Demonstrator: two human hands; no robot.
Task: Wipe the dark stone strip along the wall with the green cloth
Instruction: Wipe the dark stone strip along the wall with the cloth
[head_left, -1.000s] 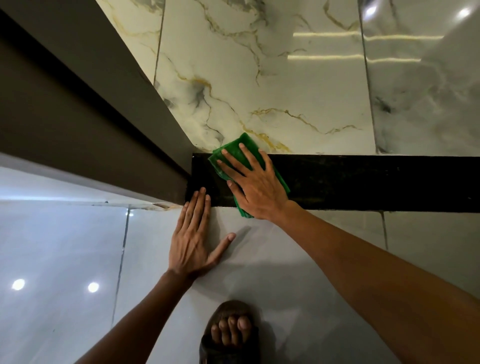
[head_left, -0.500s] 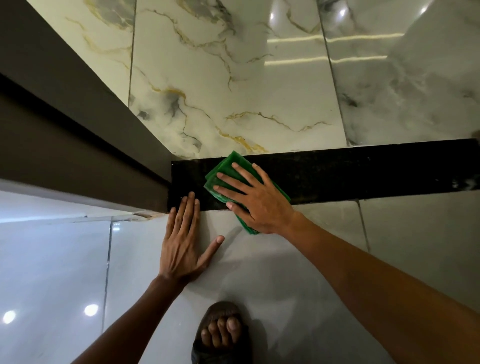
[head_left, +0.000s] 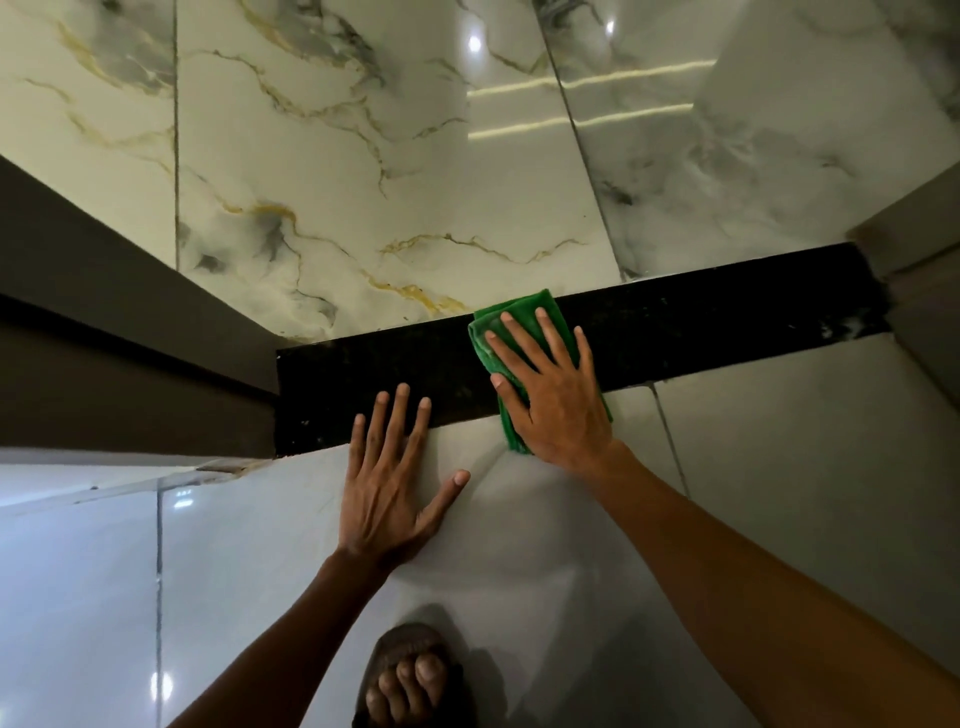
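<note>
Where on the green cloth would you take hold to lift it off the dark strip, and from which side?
Probably the top left corner of the green cloth, coming from the wall side. It lies flat on the dark strip, and the right hand covers most of it, leaving that folded edge free.

Both hands (head_left: 387, 493) flat — fingers (head_left: 550, 338) splayed (arms outstretched)

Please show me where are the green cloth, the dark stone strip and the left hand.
green cloth (head_left: 524, 312): head view, upper folded part.
dark stone strip (head_left: 727, 322): head view, bare right stretch.
left hand (head_left: 387, 499): head view, back of hand.
</note>
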